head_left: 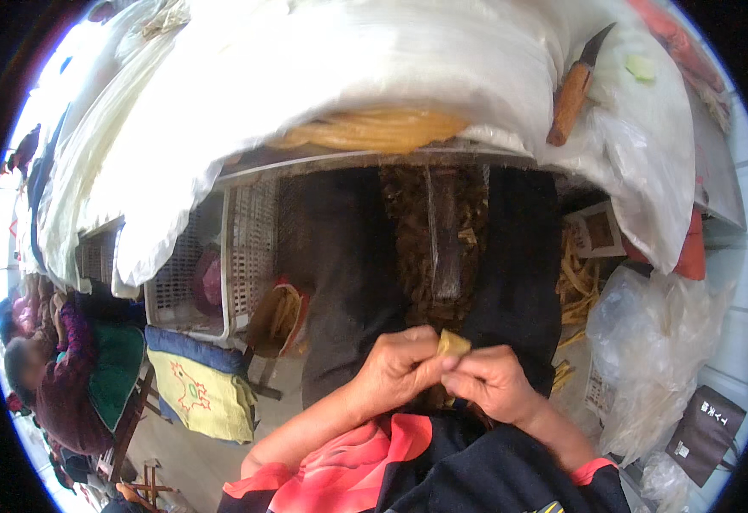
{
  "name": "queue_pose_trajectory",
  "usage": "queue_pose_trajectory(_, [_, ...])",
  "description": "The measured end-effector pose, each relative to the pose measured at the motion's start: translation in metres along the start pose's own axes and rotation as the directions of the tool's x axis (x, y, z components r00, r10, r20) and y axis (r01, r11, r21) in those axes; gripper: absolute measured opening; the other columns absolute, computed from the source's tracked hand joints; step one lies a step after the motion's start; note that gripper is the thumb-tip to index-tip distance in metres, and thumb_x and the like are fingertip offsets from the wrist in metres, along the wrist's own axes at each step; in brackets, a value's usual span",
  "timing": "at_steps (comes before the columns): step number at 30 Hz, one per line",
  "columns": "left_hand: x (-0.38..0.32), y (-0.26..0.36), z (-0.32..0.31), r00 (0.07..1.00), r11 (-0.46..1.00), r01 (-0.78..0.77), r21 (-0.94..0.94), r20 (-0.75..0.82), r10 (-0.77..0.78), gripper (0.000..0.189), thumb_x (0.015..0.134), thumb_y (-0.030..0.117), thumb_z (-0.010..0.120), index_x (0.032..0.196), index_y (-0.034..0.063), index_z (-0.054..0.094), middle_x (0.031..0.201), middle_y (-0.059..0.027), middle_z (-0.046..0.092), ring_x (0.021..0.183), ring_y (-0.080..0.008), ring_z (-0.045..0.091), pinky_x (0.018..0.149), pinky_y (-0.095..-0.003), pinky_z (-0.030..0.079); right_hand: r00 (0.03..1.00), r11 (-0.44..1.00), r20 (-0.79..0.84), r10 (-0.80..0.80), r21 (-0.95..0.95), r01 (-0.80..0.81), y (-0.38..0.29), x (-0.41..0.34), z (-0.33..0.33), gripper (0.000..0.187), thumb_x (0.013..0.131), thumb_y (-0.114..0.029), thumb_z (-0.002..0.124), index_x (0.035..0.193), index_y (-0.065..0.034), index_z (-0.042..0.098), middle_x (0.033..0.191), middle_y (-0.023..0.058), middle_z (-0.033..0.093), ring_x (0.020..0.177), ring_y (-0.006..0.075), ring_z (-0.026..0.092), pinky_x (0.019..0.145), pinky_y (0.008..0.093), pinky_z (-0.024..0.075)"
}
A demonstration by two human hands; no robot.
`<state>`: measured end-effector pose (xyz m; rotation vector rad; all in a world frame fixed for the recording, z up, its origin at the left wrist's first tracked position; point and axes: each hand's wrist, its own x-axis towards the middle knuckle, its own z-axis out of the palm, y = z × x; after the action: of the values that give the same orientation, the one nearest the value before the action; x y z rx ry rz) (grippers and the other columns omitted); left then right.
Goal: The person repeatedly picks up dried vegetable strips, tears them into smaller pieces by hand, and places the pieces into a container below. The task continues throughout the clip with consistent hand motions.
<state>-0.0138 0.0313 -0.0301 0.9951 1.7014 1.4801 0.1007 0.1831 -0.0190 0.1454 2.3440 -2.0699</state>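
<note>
Both my hands meet over my lap, their fingertips almost touching. A small yellowish piece [453, 343], perhaps peeled plant material, sticks up between them. My left hand [403, 362] pinches it between thumb and curled fingers. From the other side, the thumb and forefinger of my right hand [492, 383] press together at its lower edge; the fingers partly hide the piece. Below, between my dark trouser legs, lies a heap of brown scraps [412, 237] with a clear plastic-wrapped strip [446, 256] over it. A wooden-handled knife [573, 99] rests on the plastic-covered table.
White plastic sheeting [380, 58] drapes the table, an amber bundle [374, 128] at its front edge. At left stand a white plastic crate [228, 269], a cushioned seat [204, 391] and a seated person [69, 397]. Plastic bags [650, 359] and a dark bag [706, 435] are at right.
</note>
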Motion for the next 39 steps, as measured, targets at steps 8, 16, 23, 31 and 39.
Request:
queue_pose_trajectory(8, [0.022, -0.004, -0.060, 0.864, 0.848, 0.082, -0.523, -0.387, -0.322, 0.017, 0.075, 0.005, 0.076, 0.085, 0.0029, 0.063, 0.078, 0.0012, 0.063, 0.068, -0.0043, 0.054, 0.061, -0.0186, 0.043, 0.946, 0.851, -0.298, 0.128, 0.523, 0.050, -0.012, 0.067, -0.064, 0.029, 0.083, -0.023, 0.062, 0.068, 0.0014, 0.059, 0.056, 0.0054, 0.053, 0.045, 0.0099, 0.045, 0.041, 0.0233, 0.0334])
queue_pose_trajectory(16, [-0.016, -0.010, -0.049, 0.738, 0.637, 0.149, -0.756, -0.343, -0.581, 0.014, 0.086, 0.014, 0.066, 0.082, 0.0036, 0.058, 0.060, 0.0011, 0.049, 0.048, -0.0069, 0.039, 0.043, -0.0214, 0.028, 0.934, 0.955, -0.278, 0.226, 0.254, -0.156, 0.016, 0.006, -0.050, 0.033, 0.087, -0.031, 0.062, 0.085, 0.0022, 0.065, 0.071, 0.0083, 0.059, 0.058, 0.0113, 0.051, 0.052, 0.0236, 0.0387])
queue_pose_trajectory(23, [0.008, 0.038, -0.019, 0.978, 0.849, 0.206, -0.486, 0.080, -0.192, 0.019, 0.082, 0.017, 0.071, 0.088, 0.0012, 0.062, 0.073, -0.0015, 0.063, 0.061, -0.0063, 0.053, 0.053, -0.0205, 0.041, 0.997, 0.777, -0.060, 0.057, 0.629, -0.006, -0.039, 0.008, -0.018, 0.057, 0.084, -0.030, 0.066, 0.128, 0.0017, 0.047, 0.083, 0.0104, 0.061, 0.063, 0.0125, 0.054, 0.057, 0.0210, 0.0424])
queue_pose_trajectory(31, [-0.040, 0.045, -0.032, 0.990, 0.316, 0.139, -0.938, 0.138, -0.026, 0.025, 0.093, 0.017, 0.055, 0.115, 0.0050, 0.058, 0.075, -0.0001, 0.060, 0.057, -0.0047, 0.046, 0.056, -0.0182, 0.038, 0.950, 0.921, -0.151, -0.274, -0.326, 0.214, -0.031, -0.020, -0.030, 0.012, 0.077, -0.006, 0.067, 0.089, -0.0059, 0.065, 0.072, 0.0068, 0.061, 0.059, 0.0205, 0.058, 0.054, 0.0330, 0.0466])
queue_pose_trajectory(39, [-0.027, 0.061, -0.006, 0.955, 0.687, 0.278, -0.671, 0.119, -0.271, 0.036, 0.098, 0.030, 0.046, 0.121, 0.0030, 0.056, 0.075, 0.0013, 0.051, 0.057, -0.0024, 0.035, 0.050, -0.0163, 0.028, 0.954, 0.829, -0.209, 0.213, 0.556, -0.064, -0.032, -0.001, 0.004, 0.011, 0.092, -0.014, 0.057, 0.095, -0.0046, 0.061, 0.066, -0.0034, 0.051, 0.057, 0.0059, 0.044, 0.051, 0.0213, 0.0376])
